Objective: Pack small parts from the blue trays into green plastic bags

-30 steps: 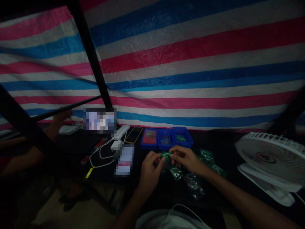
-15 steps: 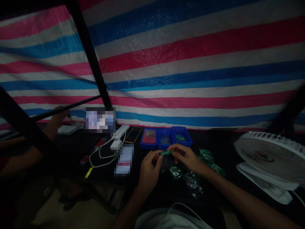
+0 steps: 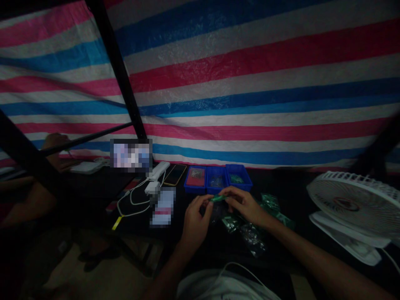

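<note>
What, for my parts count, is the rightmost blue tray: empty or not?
Not empty: green pieces lie inside the rightmost blue tray.

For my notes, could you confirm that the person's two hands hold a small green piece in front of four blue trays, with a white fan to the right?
Not quite: the head view shows three blue trays, not four. The rest stands: the left hand and right hand hold a small green piece in front of the trays, with a white fan to the right.
</note>
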`<action>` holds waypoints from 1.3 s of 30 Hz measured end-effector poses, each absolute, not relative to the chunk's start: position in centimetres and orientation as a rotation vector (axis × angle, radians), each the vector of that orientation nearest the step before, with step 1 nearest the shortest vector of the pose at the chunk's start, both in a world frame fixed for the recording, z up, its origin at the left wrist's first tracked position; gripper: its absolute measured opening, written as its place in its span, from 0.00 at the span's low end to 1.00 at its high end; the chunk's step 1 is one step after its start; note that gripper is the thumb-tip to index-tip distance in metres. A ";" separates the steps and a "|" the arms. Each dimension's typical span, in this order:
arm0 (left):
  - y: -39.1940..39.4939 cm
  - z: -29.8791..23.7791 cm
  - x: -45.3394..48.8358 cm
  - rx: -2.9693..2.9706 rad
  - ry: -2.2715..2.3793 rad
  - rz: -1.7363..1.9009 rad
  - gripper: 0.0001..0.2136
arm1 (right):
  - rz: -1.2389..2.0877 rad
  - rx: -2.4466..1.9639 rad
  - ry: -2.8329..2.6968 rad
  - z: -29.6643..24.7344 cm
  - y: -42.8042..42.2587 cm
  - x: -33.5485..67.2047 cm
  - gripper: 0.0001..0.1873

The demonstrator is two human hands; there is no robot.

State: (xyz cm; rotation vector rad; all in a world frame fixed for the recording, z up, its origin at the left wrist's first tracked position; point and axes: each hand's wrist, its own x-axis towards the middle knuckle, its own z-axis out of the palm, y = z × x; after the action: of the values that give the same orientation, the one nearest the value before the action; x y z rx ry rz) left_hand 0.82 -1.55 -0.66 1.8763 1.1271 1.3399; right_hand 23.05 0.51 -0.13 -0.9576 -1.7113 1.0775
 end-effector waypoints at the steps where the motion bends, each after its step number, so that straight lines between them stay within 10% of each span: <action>1: -1.5 -0.7 0.8 1.878 1.127 1.337 0.11 | 1.075 -0.959 -1.710 -0.1 0.5 23.1 0.18; 39: -1.5 -0.8 0.8 1.872 1.128 1.324 0.11 | 1.056 -0.973 -1.719 -0.2 0.5 23.1 0.18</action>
State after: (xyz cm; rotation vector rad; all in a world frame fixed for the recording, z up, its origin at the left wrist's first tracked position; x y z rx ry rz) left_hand 0.79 -1.48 -0.83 1.8720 1.1283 1.3235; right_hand 23.05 0.53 -0.22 -0.9733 -1.7186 1.0557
